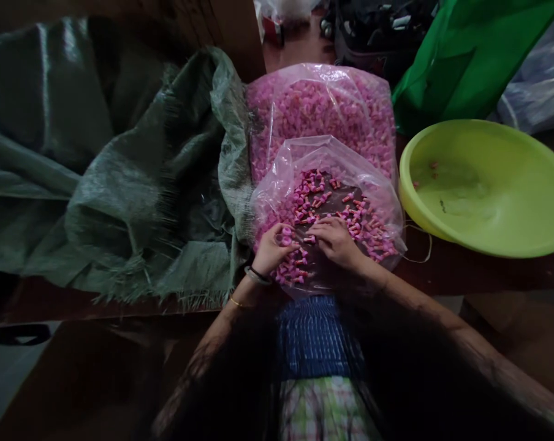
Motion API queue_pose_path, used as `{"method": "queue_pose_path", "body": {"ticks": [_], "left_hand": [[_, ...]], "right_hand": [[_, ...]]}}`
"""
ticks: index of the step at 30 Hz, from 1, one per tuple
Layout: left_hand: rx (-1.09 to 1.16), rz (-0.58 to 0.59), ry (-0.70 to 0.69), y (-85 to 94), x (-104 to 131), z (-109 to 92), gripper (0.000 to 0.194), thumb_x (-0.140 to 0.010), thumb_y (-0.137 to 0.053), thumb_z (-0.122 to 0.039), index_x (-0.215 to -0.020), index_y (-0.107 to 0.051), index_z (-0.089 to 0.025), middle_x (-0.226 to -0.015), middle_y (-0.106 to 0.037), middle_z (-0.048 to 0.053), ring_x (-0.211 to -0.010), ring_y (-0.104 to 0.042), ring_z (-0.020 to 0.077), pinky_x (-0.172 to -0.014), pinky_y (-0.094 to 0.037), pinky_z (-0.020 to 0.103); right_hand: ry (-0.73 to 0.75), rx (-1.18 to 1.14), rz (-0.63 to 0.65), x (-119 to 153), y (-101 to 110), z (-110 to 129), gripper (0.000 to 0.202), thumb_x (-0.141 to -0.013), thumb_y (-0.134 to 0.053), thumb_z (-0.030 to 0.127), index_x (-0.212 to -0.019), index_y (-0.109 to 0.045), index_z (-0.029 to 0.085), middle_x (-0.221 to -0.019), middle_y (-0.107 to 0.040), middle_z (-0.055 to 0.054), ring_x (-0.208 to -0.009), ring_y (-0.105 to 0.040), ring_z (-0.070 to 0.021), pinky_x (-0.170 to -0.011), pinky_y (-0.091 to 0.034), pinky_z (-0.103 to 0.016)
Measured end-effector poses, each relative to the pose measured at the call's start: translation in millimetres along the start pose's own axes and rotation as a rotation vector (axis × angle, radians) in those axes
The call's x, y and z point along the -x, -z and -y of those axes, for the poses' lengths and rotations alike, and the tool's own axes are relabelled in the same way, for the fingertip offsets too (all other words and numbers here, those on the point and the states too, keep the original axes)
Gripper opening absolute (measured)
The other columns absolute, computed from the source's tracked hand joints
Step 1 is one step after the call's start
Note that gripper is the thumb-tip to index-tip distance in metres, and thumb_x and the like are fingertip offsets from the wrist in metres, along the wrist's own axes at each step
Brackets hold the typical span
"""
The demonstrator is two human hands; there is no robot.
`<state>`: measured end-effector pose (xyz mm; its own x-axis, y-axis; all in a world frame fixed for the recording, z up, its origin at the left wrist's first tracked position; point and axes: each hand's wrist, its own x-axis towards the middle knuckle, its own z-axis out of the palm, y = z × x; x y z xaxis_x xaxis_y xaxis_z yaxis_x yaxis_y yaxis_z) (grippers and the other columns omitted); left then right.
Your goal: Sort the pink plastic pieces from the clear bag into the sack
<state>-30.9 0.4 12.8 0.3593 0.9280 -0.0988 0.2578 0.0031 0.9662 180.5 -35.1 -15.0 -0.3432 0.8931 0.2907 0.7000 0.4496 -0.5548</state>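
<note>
Small pink plastic pieces with orange-red stems (pixel 371 229) lie loose in and around the mouth of a clear plastic bag (pixel 320 149). At the left of these, my left hand (pixel 270 250) curls its thumb and fingers around several pink pieces (pixel 286 236). My right hand (pixel 336 242) reaches in from the right with bent fingers held together. One pink piece (pixel 309 239) lies just by its fingertips; whether the fingers grip anything is hidden. The two hands are a short gap apart.
Behind stands a large clear bag packed with pink pieces (pixel 323 104). A yellow-green basin (pixel 497 184) with a few small bits is at right, below a green bag (pixel 461 61). A dark green woven sack (pixel 121 177) covers the left side of the table.
</note>
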Motion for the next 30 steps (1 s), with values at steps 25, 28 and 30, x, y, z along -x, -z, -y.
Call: {"method": "queue_pose_path", "body": {"ticks": [25,28,30], "left_hand": [[-0.076,0.044,-0.027,-15.4,18,10,0.036,-0.071,-0.064,-0.012,-0.106,-0.061,-0.012,-0.096,-0.067,0.005,-0.084,-0.061,0.0166,-0.075,-0.047,0.025],[-0.054,0.01,0.065,-26.4,21,9,0.023,-0.069,-0.065,-0.012,-0.092,-0.061,-0.011,-0.083,-0.065,0.003,-0.073,-0.058,0.0142,-0.065,-0.045,0.023],[-0.056,-0.004,0.06,-32.0,24,2,0.02,-0.07,-0.065,-0.013,-0.089,-0.06,-0.011,-0.079,-0.064,0.002,-0.069,-0.056,0.0129,-0.062,-0.043,0.022]], "right_hand": [[0.236,-0.008,0.064,-8,1,45,0.034,-0.084,-0.065,0.033,-0.117,-0.066,0.028,-0.142,-0.049,-0.007,-0.133,-0.036,-0.03,-0.11,-0.025,-0.053],[0.2,0.037,0.084,-9,1,51,0.035,-0.081,-0.068,0.034,-0.116,-0.067,0.029,-0.146,-0.046,-0.007,-0.139,-0.029,-0.0321,-0.114,-0.009,-0.058],[0.195,0.01,0.083,-14,1,51,0.028,-0.082,-0.066,0.029,-0.11,-0.07,0.03,-0.145,-0.047,-0.005,-0.14,-0.028,-0.0316,-0.114,-0.006,-0.059]]}}
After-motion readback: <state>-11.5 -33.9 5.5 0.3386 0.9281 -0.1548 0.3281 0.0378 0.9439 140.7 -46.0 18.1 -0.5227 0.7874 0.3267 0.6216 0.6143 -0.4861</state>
